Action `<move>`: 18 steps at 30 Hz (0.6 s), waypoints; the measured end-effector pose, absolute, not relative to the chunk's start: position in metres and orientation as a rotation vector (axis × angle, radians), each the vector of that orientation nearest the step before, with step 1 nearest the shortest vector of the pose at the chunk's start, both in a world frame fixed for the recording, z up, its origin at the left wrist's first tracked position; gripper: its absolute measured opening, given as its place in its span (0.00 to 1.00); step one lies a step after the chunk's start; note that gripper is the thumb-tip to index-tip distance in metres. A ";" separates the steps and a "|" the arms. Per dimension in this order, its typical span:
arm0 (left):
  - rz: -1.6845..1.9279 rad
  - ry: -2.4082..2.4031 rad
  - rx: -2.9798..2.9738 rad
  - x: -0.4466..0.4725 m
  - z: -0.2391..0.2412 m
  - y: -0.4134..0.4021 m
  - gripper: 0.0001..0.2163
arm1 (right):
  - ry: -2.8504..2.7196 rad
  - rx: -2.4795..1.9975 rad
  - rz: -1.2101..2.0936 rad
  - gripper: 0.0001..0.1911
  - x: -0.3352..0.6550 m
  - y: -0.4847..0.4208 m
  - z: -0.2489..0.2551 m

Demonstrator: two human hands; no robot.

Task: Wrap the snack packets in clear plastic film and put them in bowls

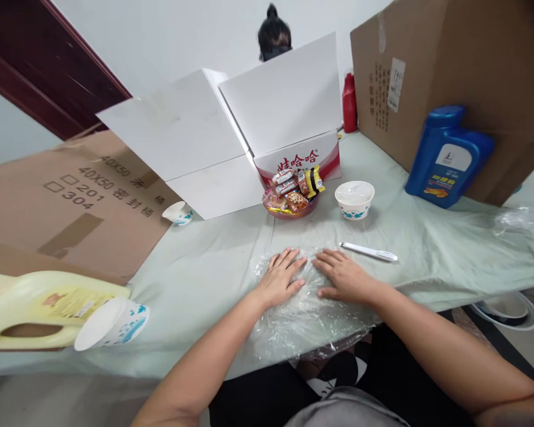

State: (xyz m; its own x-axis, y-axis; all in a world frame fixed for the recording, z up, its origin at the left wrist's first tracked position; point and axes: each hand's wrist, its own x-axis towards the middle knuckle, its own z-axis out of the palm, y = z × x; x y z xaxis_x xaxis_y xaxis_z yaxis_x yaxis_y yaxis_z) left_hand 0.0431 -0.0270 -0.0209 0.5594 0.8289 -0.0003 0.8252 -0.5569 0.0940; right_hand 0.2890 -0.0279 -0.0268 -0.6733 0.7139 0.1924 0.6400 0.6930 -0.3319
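A crumpled sheet of clear plastic film [289, 329] lies at the table's front edge, partly hanging over it. My left hand [279, 277] rests flat on the film with its fingers spread. Beside it, my right hand [345, 276] also presses down on the film, palm down, fingers stretched out. Neither hand grips anything. Just beyond my right hand lies a white utility knife [368, 252]. Behind the hands stand a pink bowl [289, 212] heaped with wrapped snacks [297, 187] and a white paper bowl [355, 204] with a blue pattern.
White carton flaps [285, 89] rise at the back, a person's head [273, 35] behind them. Brown boxes [71, 196] [409, 71] flank the table. A blue jug [447, 160], red bottle [349, 104], yellow jug [48, 302] and paper cups [113, 323] [178, 213] stand around.
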 end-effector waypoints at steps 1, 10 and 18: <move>0.051 1.424 2.700 0.039 -0.021 -0.025 0.28 | -2.572 -1.215 0.303 0.44 0.289 -0.026 -0.030; 0.131 1.844 2.441 -0.043 -0.018 -0.009 0.25 | -2.464 -1.650 0.196 0.59 0.295 -0.022 -0.040; 1.044 1.526 1.801 -0.051 -0.012 -0.054 0.28 | -2.449 -1.680 0.212 0.58 0.297 -0.025 -0.036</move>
